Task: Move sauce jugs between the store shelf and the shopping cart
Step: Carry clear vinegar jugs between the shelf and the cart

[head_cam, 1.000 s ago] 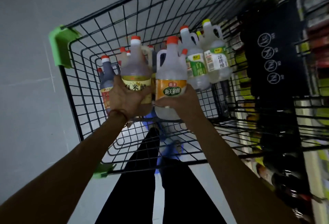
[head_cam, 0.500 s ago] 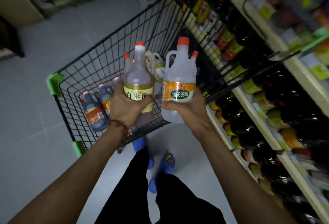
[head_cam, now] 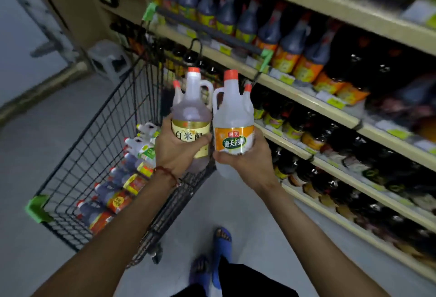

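Note:
My left hand grips a pale amber jug with a yellow label and an orange cap. My right hand grips a clear jug with an orange and green label. Both jugs are upright, side by side, held in the air between the black wire shopping cart on the left and the store shelf on the right. Several dark and clear jugs lie inside the cart.
The shelf rows on the right are packed with dark sauce bottles with orange labels. A grey plastic stool stands beyond the cart by a wall. My feet in blue sandals are on the grey floor below.
Both hands have lifted the two jugs out of the cart and carried them up and right, toward the shelf. The view has swung from the cart to the shelf rows.

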`<act>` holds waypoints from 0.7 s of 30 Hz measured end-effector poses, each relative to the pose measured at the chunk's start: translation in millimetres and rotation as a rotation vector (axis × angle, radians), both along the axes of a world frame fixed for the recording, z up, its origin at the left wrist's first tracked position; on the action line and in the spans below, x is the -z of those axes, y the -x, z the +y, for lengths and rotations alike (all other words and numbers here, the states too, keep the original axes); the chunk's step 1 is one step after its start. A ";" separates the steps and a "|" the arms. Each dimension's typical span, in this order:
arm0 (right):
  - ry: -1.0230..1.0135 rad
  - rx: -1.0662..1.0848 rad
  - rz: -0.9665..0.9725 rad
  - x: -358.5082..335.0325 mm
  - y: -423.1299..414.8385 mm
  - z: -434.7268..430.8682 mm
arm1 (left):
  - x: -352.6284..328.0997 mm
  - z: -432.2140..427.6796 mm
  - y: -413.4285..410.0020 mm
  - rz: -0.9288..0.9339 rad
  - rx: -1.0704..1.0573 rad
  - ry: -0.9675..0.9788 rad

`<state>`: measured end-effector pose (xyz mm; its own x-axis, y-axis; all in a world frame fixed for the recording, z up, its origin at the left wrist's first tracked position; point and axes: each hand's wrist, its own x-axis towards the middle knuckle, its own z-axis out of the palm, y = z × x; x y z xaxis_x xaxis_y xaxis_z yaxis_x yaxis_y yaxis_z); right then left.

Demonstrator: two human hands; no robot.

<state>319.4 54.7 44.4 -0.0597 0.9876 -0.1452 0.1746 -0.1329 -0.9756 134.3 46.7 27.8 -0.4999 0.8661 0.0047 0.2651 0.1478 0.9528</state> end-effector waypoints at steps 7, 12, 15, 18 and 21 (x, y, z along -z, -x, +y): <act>-0.049 0.259 -0.054 -35.8 -37.3 -40.6 | -33.3 2.1 -35.2 0.030 0.259 -0.084; -0.071 0.451 -0.059 -56.7 -80.2 -68.8 | -58.3 7.6 -78.6 0.040 0.438 -0.120; -0.088 0.548 -0.052 -70.4 -106.3 -83.1 | -73.5 12.2 -110.7 0.058 0.558 -0.155; -0.103 0.629 -0.050 -79.1 -132.5 -92.4 | -88.4 17.2 -142.1 0.088 0.642 -0.191; -0.120 0.707 -0.045 -86.9 -162.3 -103.0 | -101.9 16.0 -176.8 0.090 0.695 -0.211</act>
